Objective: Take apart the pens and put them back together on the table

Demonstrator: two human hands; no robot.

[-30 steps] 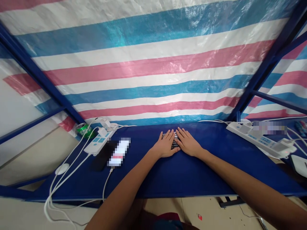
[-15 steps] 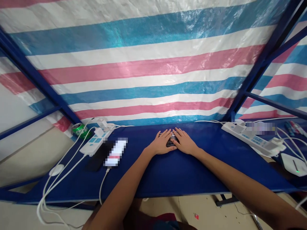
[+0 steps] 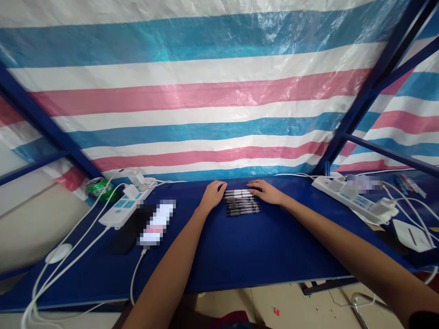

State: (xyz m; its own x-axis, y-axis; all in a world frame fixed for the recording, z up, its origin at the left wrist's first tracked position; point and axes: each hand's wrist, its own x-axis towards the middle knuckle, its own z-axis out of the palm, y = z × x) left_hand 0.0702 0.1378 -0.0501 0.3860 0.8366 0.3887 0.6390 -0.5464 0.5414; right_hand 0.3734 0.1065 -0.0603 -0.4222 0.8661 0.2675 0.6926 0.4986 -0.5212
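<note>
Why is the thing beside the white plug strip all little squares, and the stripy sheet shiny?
Head view: the flat item left of the pens is hidden by mosaic blur, and so is a patch above the right power strip; the striped sheet catches pale glare on its upper blue band; the pens look sharp.

just one cam here, worn on the person's head; it faces forward and tilts down onto the blue table [image 3: 240, 256]; pretty close in, the table's near edge sits low in frame; wide lens, so the striped tarp [image 3: 206, 91] behind fills the whole upper half
</note>
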